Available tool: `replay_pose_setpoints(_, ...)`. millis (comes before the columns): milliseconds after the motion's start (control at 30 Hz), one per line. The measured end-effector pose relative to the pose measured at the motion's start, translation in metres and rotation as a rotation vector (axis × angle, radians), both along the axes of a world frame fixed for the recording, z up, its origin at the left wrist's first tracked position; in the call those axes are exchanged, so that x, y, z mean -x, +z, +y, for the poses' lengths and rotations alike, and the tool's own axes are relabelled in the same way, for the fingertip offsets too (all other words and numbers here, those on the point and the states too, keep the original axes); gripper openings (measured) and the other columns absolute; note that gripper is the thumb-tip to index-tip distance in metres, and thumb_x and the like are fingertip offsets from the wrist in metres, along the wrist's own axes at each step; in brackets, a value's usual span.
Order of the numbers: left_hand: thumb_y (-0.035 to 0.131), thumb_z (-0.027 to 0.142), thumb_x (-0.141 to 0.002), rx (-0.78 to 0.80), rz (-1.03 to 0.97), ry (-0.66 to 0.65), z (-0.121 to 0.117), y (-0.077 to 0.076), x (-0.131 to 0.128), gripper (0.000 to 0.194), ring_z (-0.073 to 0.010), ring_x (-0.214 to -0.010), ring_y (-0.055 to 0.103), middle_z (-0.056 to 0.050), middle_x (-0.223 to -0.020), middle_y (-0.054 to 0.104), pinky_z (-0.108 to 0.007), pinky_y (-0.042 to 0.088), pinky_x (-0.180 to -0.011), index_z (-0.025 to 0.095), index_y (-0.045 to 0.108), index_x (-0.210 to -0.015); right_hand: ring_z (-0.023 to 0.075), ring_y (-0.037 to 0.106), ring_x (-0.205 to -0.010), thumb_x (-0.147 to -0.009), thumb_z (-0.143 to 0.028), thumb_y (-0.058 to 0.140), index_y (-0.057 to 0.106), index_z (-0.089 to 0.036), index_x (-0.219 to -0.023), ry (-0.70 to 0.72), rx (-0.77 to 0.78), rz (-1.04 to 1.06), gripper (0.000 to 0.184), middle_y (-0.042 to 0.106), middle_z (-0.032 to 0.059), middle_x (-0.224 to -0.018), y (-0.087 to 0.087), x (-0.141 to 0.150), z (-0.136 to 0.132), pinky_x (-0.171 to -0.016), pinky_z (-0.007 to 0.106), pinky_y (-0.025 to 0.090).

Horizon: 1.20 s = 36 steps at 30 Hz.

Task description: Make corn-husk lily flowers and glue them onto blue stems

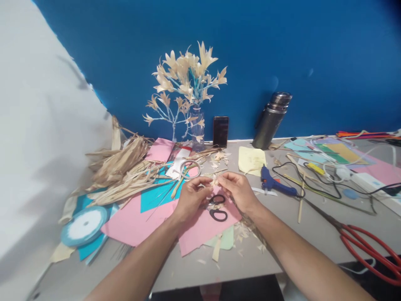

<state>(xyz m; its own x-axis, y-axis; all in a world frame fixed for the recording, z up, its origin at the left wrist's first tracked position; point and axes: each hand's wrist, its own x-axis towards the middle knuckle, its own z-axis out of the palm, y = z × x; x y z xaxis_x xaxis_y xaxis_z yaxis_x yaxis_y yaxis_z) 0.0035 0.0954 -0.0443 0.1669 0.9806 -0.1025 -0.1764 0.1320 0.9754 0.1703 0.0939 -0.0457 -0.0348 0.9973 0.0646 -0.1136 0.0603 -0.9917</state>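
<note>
My left hand (pixel 192 198) and my right hand (pixel 238 190) meet over the middle of the table, fingertips pinched together. Between them is a small cream piece of dried husk (pixel 214 182), mostly covered by the fingers; its exact shape is hard to make out. Just below the hands, black-handled scissors (pixel 218 214) lie on pink paper (pixel 200 234), their blades hidden. Behind the hands, pale husk flowers (pixel 184 69) on blue-wrapped stems stand in a clear bottle (pixel 198 133). A roll of white tape (pixel 190 169) lies close to my left fingers.
Dried husks (pixel 125 167) are heaped at left, behind a blue ribbon spool (pixel 84 225). A phone (pixel 220 131) and a tilted flask (pixel 272 121) lean on the blue wall. To the right lie a blue glue gun (pixel 277 182), cords, a power strip (pixel 376 190) and large red-handled shears (pixel 369 246).
</note>
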Motion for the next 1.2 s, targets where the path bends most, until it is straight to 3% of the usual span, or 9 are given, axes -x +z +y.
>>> replay_pose_setpoints(167,0.083,0.031,-0.066,-0.025,0.053,-0.049,0.000,-0.003,0.002,0.024,-0.0076,-0.042,0.045,0.004,-0.049,0.054,-0.021,0.036,-0.045,0.016,0.068,-0.076,0.0082,0.036,-0.047,-0.075,-0.052,0.080,0.066,-0.018,-0.068,0.010,0.023,0.016,0.038,0.047,-0.0062,-0.051,0.002,0.001,-0.001,-0.045,0.024,0.026)
replay_pose_setpoints(433,0.087,0.039,-0.067,0.109,-0.118,-0.096,0.000,-0.009,0.002,0.030,-0.0074,-0.039,0.039,0.007,-0.045,0.047,-0.021,0.033,-0.041,0.017,0.068,-0.075,0.0072,0.037,-0.046,-0.076,-0.051,0.079,0.065,-0.017,-0.069,0.073,0.077,0.080,0.038,0.047,-0.0062,-0.050,-0.006,0.001,0.001,-0.045,0.022,0.026)
replay_pose_setpoints(733,0.090,0.039,-0.065,0.123,-0.200,-0.171,0.001,-0.012,0.004,0.032,-0.0067,-0.040,0.036,0.007,-0.045,0.045,-0.021,0.029,-0.041,0.016,0.068,-0.070,0.0067,0.036,-0.046,-0.071,-0.050,0.083,0.063,-0.018,-0.064,0.095,0.135,0.211,0.039,0.047,-0.0063,-0.052,-0.008,0.007,0.001,-0.043,0.020,0.031)
replay_pose_setpoints(867,0.088,0.038,-0.067,0.140,-0.192,-0.151,0.002,-0.012,0.003,0.030,-0.0066,-0.039,0.037,0.007,-0.044,0.046,-0.020,0.029,-0.040,0.016,0.068,-0.072,0.0063,0.033,-0.045,-0.071,-0.052,0.082,0.060,-0.017,-0.062,0.059,0.091,0.168,0.042,0.044,-0.0069,-0.049,-0.001,0.007,0.000,-0.044,0.021,0.027)
replay_pose_setpoints(1033,0.087,0.037,-0.069,0.149,-0.123,-0.114,0.002,-0.009,0.003,0.035,-0.0070,-0.038,0.037,0.007,-0.045,0.050,-0.019,0.031,-0.038,0.017,0.070,-0.093,0.0084,0.034,-0.046,-0.073,-0.055,0.080,0.062,-0.019,-0.065,-0.007,0.033,0.048,0.041,0.044,-0.0068,-0.048,0.007,0.004,-0.002,-0.044,0.023,0.025)
replay_pose_setpoints(1200,0.088,0.037,-0.067,0.147,-0.168,-0.098,0.003,-0.008,0.004,0.035,-0.0069,-0.038,0.039,0.007,-0.046,0.053,-0.019,0.033,-0.041,0.019,0.064,-0.086,0.0115,0.040,-0.049,-0.075,-0.058,0.076,0.063,-0.020,-0.066,-0.070,-0.037,-0.065,0.041,0.044,-0.0056,-0.049,0.006,0.002,-0.002,-0.046,0.024,0.029)
